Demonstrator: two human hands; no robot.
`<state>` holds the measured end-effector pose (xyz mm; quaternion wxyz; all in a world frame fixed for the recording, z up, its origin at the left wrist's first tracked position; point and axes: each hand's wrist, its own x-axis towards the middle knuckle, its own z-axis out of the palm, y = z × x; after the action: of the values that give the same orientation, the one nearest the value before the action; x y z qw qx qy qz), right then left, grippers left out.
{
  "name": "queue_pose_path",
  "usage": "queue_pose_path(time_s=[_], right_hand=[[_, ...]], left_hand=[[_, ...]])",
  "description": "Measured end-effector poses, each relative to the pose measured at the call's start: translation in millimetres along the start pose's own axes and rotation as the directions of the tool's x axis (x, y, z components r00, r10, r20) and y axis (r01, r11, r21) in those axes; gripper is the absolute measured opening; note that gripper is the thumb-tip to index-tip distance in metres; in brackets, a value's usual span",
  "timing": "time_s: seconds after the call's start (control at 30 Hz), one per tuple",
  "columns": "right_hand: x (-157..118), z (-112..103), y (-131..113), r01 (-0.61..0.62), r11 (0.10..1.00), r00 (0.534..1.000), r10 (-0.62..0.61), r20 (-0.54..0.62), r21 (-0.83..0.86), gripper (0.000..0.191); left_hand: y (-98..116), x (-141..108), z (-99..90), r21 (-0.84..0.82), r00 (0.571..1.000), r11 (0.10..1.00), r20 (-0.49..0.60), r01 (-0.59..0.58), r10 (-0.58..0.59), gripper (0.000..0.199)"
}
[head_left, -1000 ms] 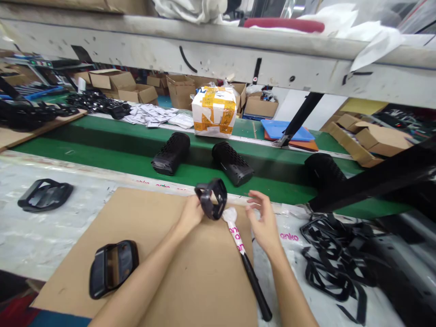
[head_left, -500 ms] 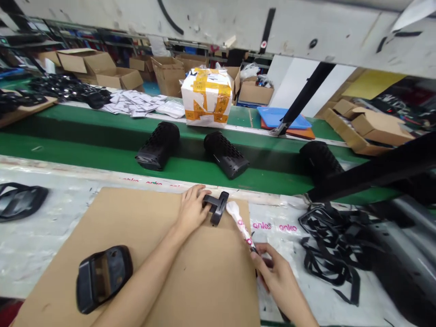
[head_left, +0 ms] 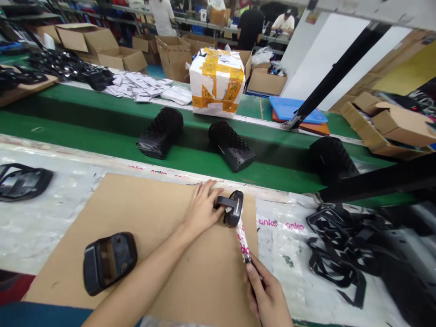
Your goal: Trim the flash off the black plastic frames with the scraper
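Note:
My left hand (head_left: 203, 208) is closed around the narrow end of a small black plastic part (head_left: 235, 208), held upright near the far edge of the cardboard sheet (head_left: 163, 204). In my right hand (head_left: 267, 290) is a slim tool wrapped in white tape with pink lettering (head_left: 242, 238). Its dark handle runs down through my fingers. The wrapped tip meets the black part and is mostly hidden behind it; I cannot tell whether it goes inside. A larger black plastic frame (head_left: 119, 259) lies on the cardboard, left of my left forearm.
Beyond the cardboard runs a green conveyor belt (head_left: 112, 136) carrying black perforated housings (head_left: 231, 145). Black plastic frames (head_left: 335, 259) pile up on the right, under a dark slanting post (head_left: 340, 77). A white box with yellow tape (head_left: 216, 84) stands behind the belt. People work in the background.
The wrapped tool's tip has moved up against the black part, which has turned. Both hands sit slightly farther right in view. The camera has tilted upward, showing people behind.

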<state>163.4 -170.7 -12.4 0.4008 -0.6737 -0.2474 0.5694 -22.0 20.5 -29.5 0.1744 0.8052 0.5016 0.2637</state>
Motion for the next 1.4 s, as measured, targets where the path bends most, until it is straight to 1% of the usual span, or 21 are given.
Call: queue_pose_path(time_s=[0.07, 0.13, 0.27, 0.47, 0.5, 0.57, 0.67, 0.7, 0.73, 0.8, 0.83, 0.87, 0.93, 1.03, 1.07, 1.1, 1.17, 1.23, 1.3, 1.37, 1.4], right_hand=[[-1, -4, -3, -0.013, 0.999, 0.999, 0.012, -0.038, -0.030, 0.082], [-3, -3, -3, -0.033, 0.999, 0.998, 0.031, -0.054, -0.036, 0.084], [-6, 7, 2, -0.007, 1.000, 0.994, 0.008, -0.111, 0.006, 0.078], [-14, 15, 3, -0.015, 0.998, 0.991, 0.022, -0.134, 0.056, 0.069], [-16, 15, 2, 0.006, 0.997, 0.986, 0.007, -0.165, 0.077, 0.066], [-22, 15, 2, 0.119, 0.986, 0.962, -0.085, -0.261, 0.120, 0.061], [-27, 23, 6, 0.319, 0.932, 0.896, -0.238, -0.375, 0.171, 0.054], [-27, 27, 7, 0.319, 0.930, 0.897, -0.233, -0.376, 0.184, 0.056], [-26, 30, 9, 0.266, 0.944, 0.918, -0.187, -0.350, 0.193, 0.058], [-23, 32, 9, 0.081, 0.980, 0.967, -0.033, -0.254, 0.181, 0.065], [-22, 30, 8, 0.008, 0.987, 0.976, 0.027, -0.215, 0.159, 0.067], [-21, 27, 7, -0.024, 0.990, 0.978, 0.052, -0.203, 0.141, 0.069], [-21, 19, 4, 0.049, 0.989, 0.967, -0.012, -0.256, 0.139, 0.067], [-24, 15, 2, 0.251, 0.955, 0.910, -0.177, -0.375, 0.158, 0.058], [-23, 17, 2, 0.260, 0.953, 0.909, -0.188, -0.372, 0.155, 0.057], [-22, 19, 2, 0.229, 0.963, 0.924, -0.170, -0.341, 0.143, 0.059], [-19, 22, 3, 0.098, 0.991, 0.967, -0.075, -0.242, 0.086, 0.065], [-16, 20, 3, 0.015, 1.000, 0.981, -0.009, -0.194, 0.025, 0.070], [-16, 15, 3, 0.048, 0.999, 0.963, -0.040, -0.267, 0.021, 0.074], [-18, 13, 5, 0.130, 0.990, 0.925, -0.106, -0.365, 0.044, 0.078], [-19, 13, 7, 0.158, 0.986, 0.915, -0.126, -0.382, 0.054, 0.080]], left_hand=[[-1, 1, -1.0, -0.026, 0.999, 0.999, -0.034, 0.020, -0.021, 0.046], [-1, 2, -1.3, -0.006, 1.000, 1.000, -0.024, 0.011, -0.011, 0.050], [1, 2, -1.2, 0.067, 0.998, 0.997, 0.058, -0.027, 0.023, 0.057], [4, 2, -2.8, 0.076, 0.996, 0.997, 0.088, -0.004, -0.002, 0.056], [4, 2, -2.7, 0.076, 0.996, 0.997, 0.086, -0.002, -0.005, 0.056], [3, 2, -1.8, 0.072, 0.997, 0.997, 0.078, -0.002, -0.003, 0.056], [2, 2, -0.1, 0.066, 0.998, 0.998, 0.066, -0.011, 0.006, 0.057], [2, 2, 0.3, 0.065, 0.998, 0.998, 0.065, -0.011, 0.007, 0.057], [2, 2, 0.5, 0.063, 0.998, 0.998, 0.061, -0.007, 0.003, 0.056], [2, 1, 0.3, 0.062, 0.998, 0.998, 0.058, 0.004, -0.007, 0.054], [3, 1, 0.0, 0.062, 0.998, 0.998, 0.061, 0.006, -0.010, 0.054], [3, 1, -0.4, 0.062, 0.998, 0.998, 0.065, 0.008, -0.012, 0.054], [4, 1, -1.4, 0.064, 0.997, 0.998, 0.073, 0.007, -0.012, 0.055], [4, 2, -2.8, 0.063, 0.997, 0.998, 0.080, 0.003, -0.008, 0.057], [4, 2, -3.1, 0.063, 0.997, 0.998, 0.081, 0.002, -0.008, 0.057], [5, 2, -3.5, 0.062, 0.997, 0.998, 0.081, 0.004, -0.009, 0.057], [5, 2, -3.8, 0.060, 0.997, 0.998, 0.080, 0.013, -0.018, 0.055], [5, 2, -3.8, 0.059, 0.997, 0.998, 0.079, 0.020, -0.024, 0.054], [5, 2, -3.3, 0.064, 0.997, 0.998, 0.079, 0.020, -0.025, 0.055], [5, 2, -2.6, 0.070, 0.997, 0.997, 0.072, 0.015, -0.020, 0.055], [5, 2, -2.4, 0.071, 0.998, 0.997, 0.067, 0.014, -0.019, 0.056]])
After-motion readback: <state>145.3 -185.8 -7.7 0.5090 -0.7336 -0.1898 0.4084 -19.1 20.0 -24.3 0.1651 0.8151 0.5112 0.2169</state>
